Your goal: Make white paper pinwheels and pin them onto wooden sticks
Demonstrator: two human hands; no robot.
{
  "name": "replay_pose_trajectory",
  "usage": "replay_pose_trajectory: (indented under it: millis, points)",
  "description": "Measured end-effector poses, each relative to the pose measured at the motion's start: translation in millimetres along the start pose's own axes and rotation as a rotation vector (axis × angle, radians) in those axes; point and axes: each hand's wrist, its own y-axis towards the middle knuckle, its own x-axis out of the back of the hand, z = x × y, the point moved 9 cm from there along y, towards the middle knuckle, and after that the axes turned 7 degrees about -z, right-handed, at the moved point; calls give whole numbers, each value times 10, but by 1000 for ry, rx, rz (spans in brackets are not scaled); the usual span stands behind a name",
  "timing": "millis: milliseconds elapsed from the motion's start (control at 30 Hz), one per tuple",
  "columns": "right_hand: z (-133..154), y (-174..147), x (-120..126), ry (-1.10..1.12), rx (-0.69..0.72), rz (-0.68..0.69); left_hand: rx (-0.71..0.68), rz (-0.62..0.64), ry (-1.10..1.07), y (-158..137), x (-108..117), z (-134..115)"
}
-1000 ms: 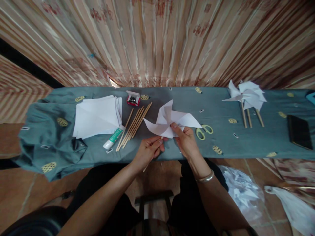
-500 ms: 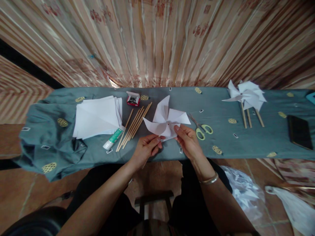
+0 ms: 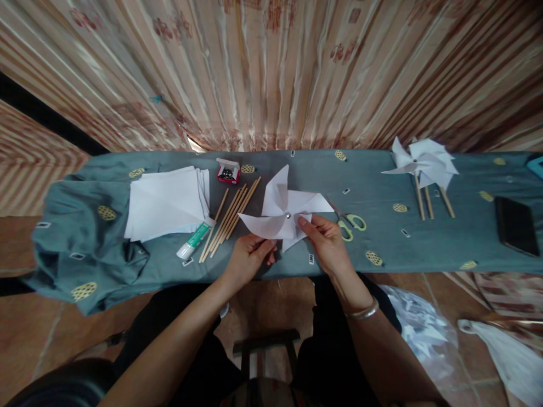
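Between my two hands is a white paper pinwheel with curled blades and a small shiny pin at its centre. My left hand is closed at the pinwheel's lower left edge, its fingertips partly tucked beneath the paper. My right hand pinches the right side, thumb on top near the pin and fingers behind. Whether a stick sits under the paper is hidden. Just right of my right hand lie green-handled scissors, blades partly covered by the pinwheel. Several wooden sticks lie to its left.
Left of the sticks are a glue stick and a stack of white paper. A small red box of pins stands behind them. Finished pinwheels and a black phone lie far right. A plastic bag of paper scraps is on the floor.
The pinwheel has turned slightly in my hands, its left and right blades now spreading wider. My left fingers have slid a little further under the paper. Nothing else on the table has moved.
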Motion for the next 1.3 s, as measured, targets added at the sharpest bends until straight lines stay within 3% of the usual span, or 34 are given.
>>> replay_pose_trajectory:
  millis: [133,233,600,900,1300]
  points:
    - [40,-10,-2,-15,18,-1,-174,-70,205,15,95,-172]
    - [75,-29,-21,-19,24,15,-252,-101,210,14,129,-277]
    - [128,-66,-89,-15,35,114,-279,-146,51,89,147,-442]
    - [-174,-256,-407,-295,18,349,-302,-241,-91,132,249,-577]
    - [-74,-275,-451,-541,265,238,-255,-253,-112,103,230,-583]
